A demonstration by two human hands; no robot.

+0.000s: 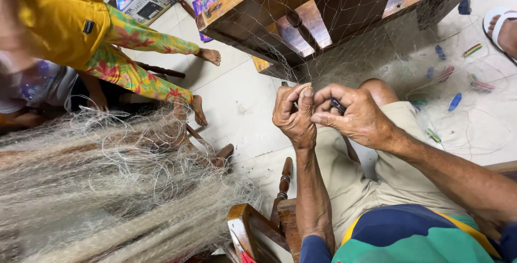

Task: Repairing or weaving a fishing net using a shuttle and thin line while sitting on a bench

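Observation:
My left hand (pixel 293 113) and my right hand (pixel 351 113) are raised together above my knee, fingertips nearly touching. The left hand pinches thin strands of a fine fishing net (pixel 344 36) that stretches up toward the wooden furniture. A small dark tool (pixel 337 104) is gripped in the fingers of the right hand, its tip close to the left thumb. I sit on a wooden chair (pixel 258 222), in beige shorts.
A big heap of pale net (pixel 107 187) fills the lower left. A person in a yellow top and flowered trousers (pixel 129 53) sits at the upper left. Dark wooden furniture (pixel 301 9) stands ahead. Coloured floats (pixel 455 101) lie on the tiled floor at right, near a sandalled foot (pixel 503 26).

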